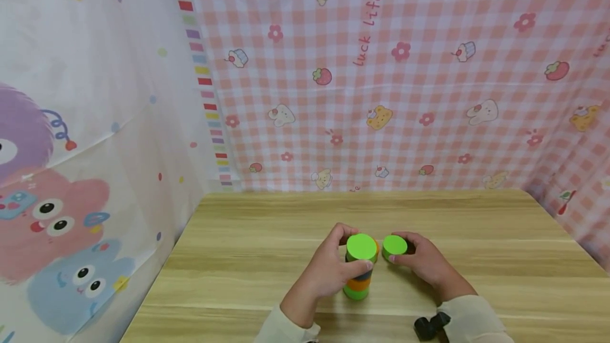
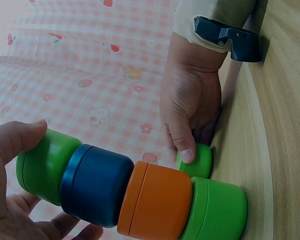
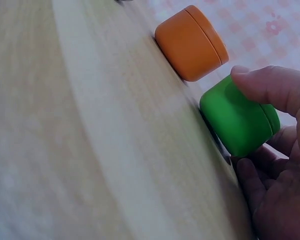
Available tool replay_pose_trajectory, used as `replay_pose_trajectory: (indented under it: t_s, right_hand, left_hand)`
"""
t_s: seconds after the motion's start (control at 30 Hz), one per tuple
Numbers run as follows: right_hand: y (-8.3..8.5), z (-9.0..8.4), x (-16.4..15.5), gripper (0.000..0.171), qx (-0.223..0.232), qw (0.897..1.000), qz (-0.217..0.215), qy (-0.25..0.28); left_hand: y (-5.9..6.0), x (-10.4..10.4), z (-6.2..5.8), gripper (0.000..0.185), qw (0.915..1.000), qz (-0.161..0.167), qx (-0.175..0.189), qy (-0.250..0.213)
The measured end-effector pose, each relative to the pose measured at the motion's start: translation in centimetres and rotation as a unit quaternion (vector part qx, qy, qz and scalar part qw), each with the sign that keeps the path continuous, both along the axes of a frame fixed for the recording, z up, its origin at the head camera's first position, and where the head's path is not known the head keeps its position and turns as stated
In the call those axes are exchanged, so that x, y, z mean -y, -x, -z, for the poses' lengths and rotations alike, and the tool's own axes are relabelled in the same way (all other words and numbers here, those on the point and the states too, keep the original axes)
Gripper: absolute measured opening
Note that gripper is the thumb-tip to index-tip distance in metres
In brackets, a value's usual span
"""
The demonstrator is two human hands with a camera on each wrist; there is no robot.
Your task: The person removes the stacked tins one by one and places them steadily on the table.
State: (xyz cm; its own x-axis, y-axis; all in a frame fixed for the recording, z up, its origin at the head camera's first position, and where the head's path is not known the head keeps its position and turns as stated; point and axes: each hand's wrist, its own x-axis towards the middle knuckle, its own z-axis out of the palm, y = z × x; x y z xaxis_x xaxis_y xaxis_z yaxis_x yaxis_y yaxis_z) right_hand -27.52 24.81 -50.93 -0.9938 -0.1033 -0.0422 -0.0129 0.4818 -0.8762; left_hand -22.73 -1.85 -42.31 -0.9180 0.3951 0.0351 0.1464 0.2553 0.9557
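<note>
Stack (image 1: 359, 271) of four jars stood near bench (image 1: 238, 258) centre, top pinched in left hand (image 1: 333, 269) grip. Loose green jar (image 1: 394, 246), just right, pinched in right hand (image 1: 426, 263) grip; not yet stacked.

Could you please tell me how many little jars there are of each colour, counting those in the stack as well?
Green jars: 3 (two in the stack, one beside it)
Orange jars: 2 (one in the stack, one standing on the table)
Dark blue jar: 1 (in the stack)
Total: 6
</note>
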Motion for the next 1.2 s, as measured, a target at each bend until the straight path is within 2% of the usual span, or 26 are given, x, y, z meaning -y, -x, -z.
replay_pose_trajectory:
  t_s: [0.4,0.73,1.0,1.2]
  right_hand:
    - [-0.12,-0.12,0.04,0.067,-0.005,1.0,-0.004,-0.007]
    - [-0.04,0.01,-0.17,0.084,0.004,1.0,-0.016,0.023]
    - [-0.26,-0.08,-0.04,0.074,-0.023,0.999,0.016,0.042]
    - [-0.57,-0.9,0.42,0.067,-0.068,0.989,0.061,0.117]
  left_hand:
    - [0.03,-0.13,0.11,0.048,1.0,-0.003,0.003,-0.004]
    - [0.01,-0.08,0.25,0.049,1.0,-0.005,-0.003,0.004]
    - [-0.31,-0.18,0.17,0.048,0.9998,-0.009,-0.014,0.011]
    - [-0.36,-0.24,0.18,0.049,0.9997,-0.014,-0.018,0.006]
